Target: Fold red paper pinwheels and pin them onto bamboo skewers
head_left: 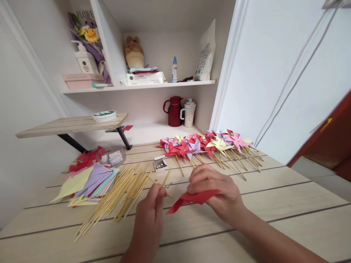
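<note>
My left hand (150, 207) is closed around a thin bamboo stick (166, 176), whose upper end sticks out past the thumb. Just to its right, my right hand (218, 188) grips a folded red paper pinwheel (195, 197) that hangs below the fingers; its centre is hidden. The paper and the stick are apart. A few small shiny pins lie on the table behind the left hand, near a small white box (160, 164) with more metal pieces in it. Left of that hand, many loose bamboo sticks (115, 197) are spread out.
Finished pinwheels (197, 146) on sticks lie along the back right. At left are stacked coloured paper sheets (94, 180), red paper pieces (85, 160) and a clear round container (112, 157). A raised wooden stand (74, 124) overhangs the back left. A red jug (174, 112) and cup (189, 114) stand behind.
</note>
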`<state>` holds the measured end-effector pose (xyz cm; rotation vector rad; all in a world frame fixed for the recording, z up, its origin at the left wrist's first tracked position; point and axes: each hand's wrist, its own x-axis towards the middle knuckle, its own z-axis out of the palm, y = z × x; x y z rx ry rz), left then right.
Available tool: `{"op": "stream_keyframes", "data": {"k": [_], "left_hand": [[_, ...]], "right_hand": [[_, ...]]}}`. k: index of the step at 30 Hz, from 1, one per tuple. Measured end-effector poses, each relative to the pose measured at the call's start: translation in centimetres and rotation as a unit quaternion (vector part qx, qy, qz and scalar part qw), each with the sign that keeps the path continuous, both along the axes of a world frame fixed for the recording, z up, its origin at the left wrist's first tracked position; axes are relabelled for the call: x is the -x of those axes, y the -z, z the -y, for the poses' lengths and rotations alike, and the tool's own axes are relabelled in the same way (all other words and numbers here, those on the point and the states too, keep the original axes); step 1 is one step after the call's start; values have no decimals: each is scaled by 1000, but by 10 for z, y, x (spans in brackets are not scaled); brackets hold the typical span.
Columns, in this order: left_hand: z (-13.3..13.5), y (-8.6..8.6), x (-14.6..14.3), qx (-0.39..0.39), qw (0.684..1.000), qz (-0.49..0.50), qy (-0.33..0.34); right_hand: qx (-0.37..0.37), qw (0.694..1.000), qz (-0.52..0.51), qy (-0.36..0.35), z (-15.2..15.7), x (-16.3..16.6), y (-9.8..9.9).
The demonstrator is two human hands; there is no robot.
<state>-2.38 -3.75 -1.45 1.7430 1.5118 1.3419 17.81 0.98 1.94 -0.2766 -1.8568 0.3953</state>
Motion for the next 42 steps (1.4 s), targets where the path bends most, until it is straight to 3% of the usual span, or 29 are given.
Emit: {"op": "stream_keyframes", "data": {"k": [12, 21, 26, 33, 36, 39, 42], "left_hand": [[3, 1, 1, -43, 994, -92, 42], [3, -1, -4, -145, 979, -138, 33], [6, -2, -6, -170, 975, -141, 37], [8, -4, -4, -115, 989, -81, 39], [5, -7, -7, -38, 999, 35, 13], [3, -11, -9, 80, 977, 192, 54], [3, -15, -11, 138, 944, 282, 99]], "right_hand": [[-10, 999, -24, 29, 3, 0, -2], [-17, 999, -32, 31, 2, 0, -2], [-58, 997, -28, 37, 3, -1, -1], [-75, 995, -20, 56, 4, -3, 1], [-53, 997, -16, 51, 5, -2, 1], [-25, 998, -16, 48, 5, 0, 0], [-21, 999, -14, 45, 4, 0, -1]]}}
